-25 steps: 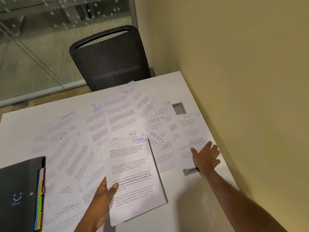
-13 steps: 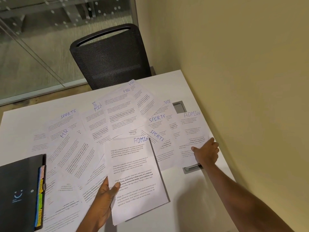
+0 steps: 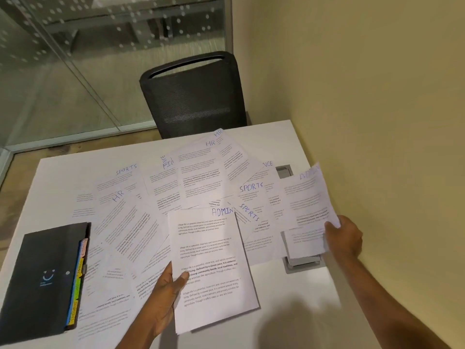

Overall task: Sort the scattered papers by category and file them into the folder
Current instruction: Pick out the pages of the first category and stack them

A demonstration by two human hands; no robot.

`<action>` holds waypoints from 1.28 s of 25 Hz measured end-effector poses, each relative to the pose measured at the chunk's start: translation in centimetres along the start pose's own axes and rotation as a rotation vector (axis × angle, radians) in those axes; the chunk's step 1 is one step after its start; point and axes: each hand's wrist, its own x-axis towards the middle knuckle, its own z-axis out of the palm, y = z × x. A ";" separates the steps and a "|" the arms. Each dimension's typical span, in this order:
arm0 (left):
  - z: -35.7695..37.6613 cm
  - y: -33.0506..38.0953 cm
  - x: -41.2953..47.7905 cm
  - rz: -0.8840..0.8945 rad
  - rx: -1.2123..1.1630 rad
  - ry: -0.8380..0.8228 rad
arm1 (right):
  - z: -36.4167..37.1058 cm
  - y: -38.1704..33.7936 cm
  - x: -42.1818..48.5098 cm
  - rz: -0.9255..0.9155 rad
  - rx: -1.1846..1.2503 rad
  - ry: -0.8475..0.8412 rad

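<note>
Collecting ADMIN: left hand (image 3: 164,293) pinches one ADMIN sheet (image 3: 211,268); right hand (image 3: 343,236) pinches another ADMIN sheet (image 3: 308,200), to stack left.

Wall (image 3: 364,84): plain yellow-beige, running along the desk's right edge.
Glass (image 3: 75,71): partition dotted white, left of the wall and behind the desk, with a metal frame (image 3: 75,141) at its foot.
Floor (image 3: 63,149): wood-look strip past the desk's far edge.
Chair (image 3: 196,102): black mesh back, at the desk's far edge.
Desk (image 3: 297,311): white top.
Hatches (image 3: 284,171): two grey cable openings near the right edge.
Light: soft shadows at the near right corner.
</note>
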 end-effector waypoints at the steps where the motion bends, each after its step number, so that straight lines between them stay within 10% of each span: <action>1: 0.0 0.1 -0.1 0.001 0.003 0.006 | -0.8 -0.4 -0.2 -0.021 0.017 0.029; 8: -1.0 0.3 -1.4 -0.006 -0.009 -0.020 | -5.5 -4.5 -3.6 -0.136 0.362 0.056; 16: -2.4 1.5 -3.0 0.028 -0.018 -0.016 | -4.2 -9.6 -11.4 -0.064 0.694 -0.442; 32: -6.6 2.5 -5.3 0.076 -0.183 -0.021 | 5.3 -9.8 -22.6 -0.012 0.468 -0.934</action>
